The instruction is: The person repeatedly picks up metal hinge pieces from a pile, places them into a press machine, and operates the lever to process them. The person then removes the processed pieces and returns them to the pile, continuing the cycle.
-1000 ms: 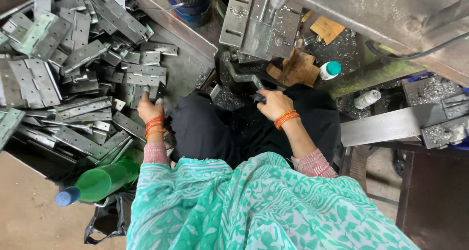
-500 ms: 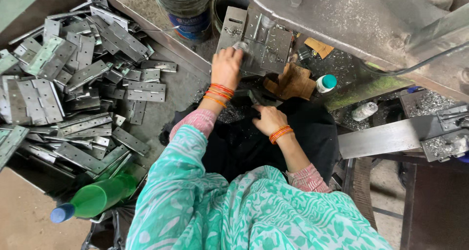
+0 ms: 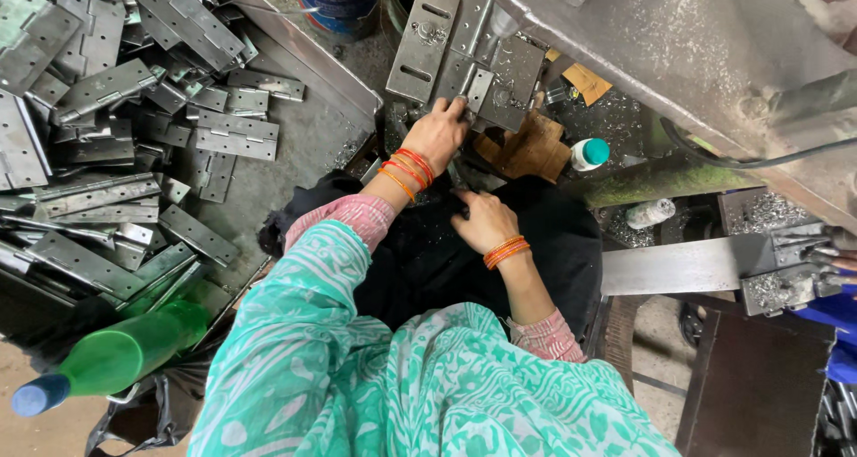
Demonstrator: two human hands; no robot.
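Head view: left hand (image 3: 439,133) pinches one grey steel hinge plate (image 3: 477,89) on the press bed, right hand (image 3: 483,220) rests loosely curled, beside one green plastic bottle (image 3: 116,356).

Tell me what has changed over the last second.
The left hand left the pile of hinges at the left and reached forward to the metal fixture, where its fingers now press a hinge piece. The right hand drew back slightly toward the lap and rests on the black cloth. The green bottle and hinge pile stayed put.
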